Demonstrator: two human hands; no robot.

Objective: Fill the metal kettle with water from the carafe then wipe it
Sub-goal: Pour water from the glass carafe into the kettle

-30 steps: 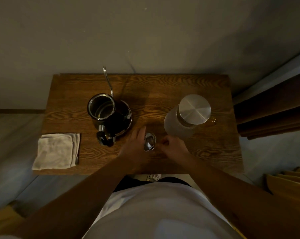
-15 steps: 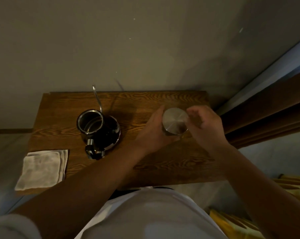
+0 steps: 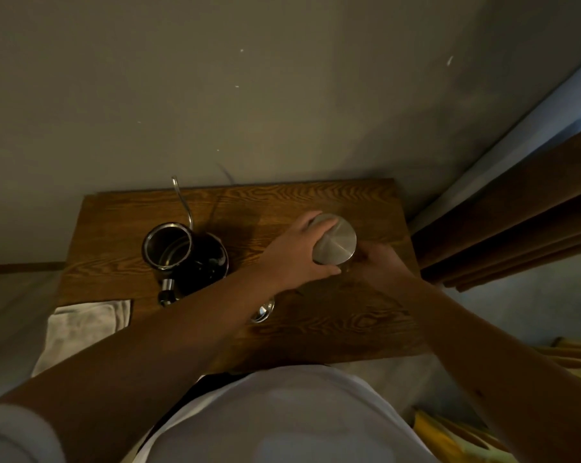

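Note:
The metal kettle point(image 3: 182, 255) stands open-topped at the left of the wooden table point(image 3: 332, 329), its thin gooseneck spout pointing to the wall. The kettle's small lid point(image 3: 263, 310) lies on the table near the front, partly behind my left forearm. At the right stands the carafe, of which I see mostly its round steel lid point(image 3: 337, 240). My left hand point(image 3: 296, 250) is wrapped around that lid from the left. My right hand point(image 3: 377, 262) holds the carafe's body just below the lid on the right. A white cloth point(image 3: 82, 325) lies folded at the table's front left corner.
A grey wall runs right behind the table. Brown curtains point(image 3: 516, 222) hang close to the table's right end. Something yellow point(image 3: 456, 436) lies on the floor at the lower right. My white shirt fills the bottom of the view.
The kettle lid has been set down near the front edge. Both hands moved back and right to the carafe; my left now closes on its lid and my right dropped lower onto its body.

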